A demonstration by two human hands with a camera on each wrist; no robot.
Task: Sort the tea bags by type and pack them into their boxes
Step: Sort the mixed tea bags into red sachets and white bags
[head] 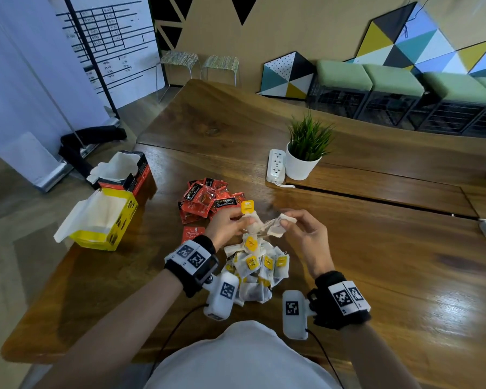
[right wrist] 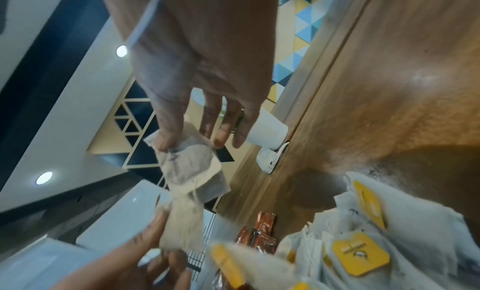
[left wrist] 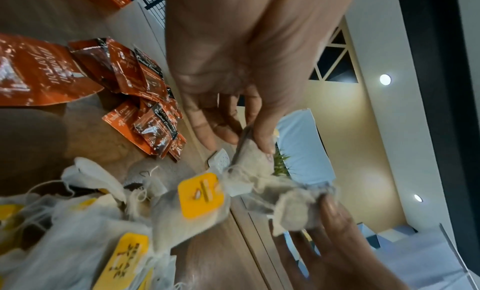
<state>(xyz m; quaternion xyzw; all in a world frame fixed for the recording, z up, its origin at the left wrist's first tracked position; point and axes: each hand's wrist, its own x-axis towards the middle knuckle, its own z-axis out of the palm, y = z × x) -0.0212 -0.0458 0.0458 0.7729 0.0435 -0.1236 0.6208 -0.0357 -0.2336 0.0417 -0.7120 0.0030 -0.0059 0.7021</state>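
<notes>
— While both hands are raised above the bench (head: 376,248), what is each one gripping?

— The left hand (head: 226,226) pinches a paper tea bag (head: 251,221) between thumb and fingertips, its yellow tag (head: 247,206) sticking up above the fingers. The right hand (head: 303,234) pinches a second paper tea bag (head: 277,227) by one corner. The two bags hang close together, and their strings look tangled between them.

— Where are the rest of the bags?

— A heap of white yellow-tagged tea bags (head: 260,265) lies on the bench right under the hands, near the person's body. Just beyond it, farther from the person, sits a pile of red foil sachets (head: 205,200), with one single red sachet (head: 192,234) lying apart beside the left wrist.

— And the boxes?

— At the left edge of the bench. The yellow box (head: 107,223) stands open, flap folded out, nearest the person; the red and black box (head: 129,171) is open too, touching it on the far side. I cannot tell whether either holds any bags.

— Anything else on the bench?

— A potted plant (head: 305,153) in a white pot, with a white power strip (head: 276,165) just beside it.
</notes>
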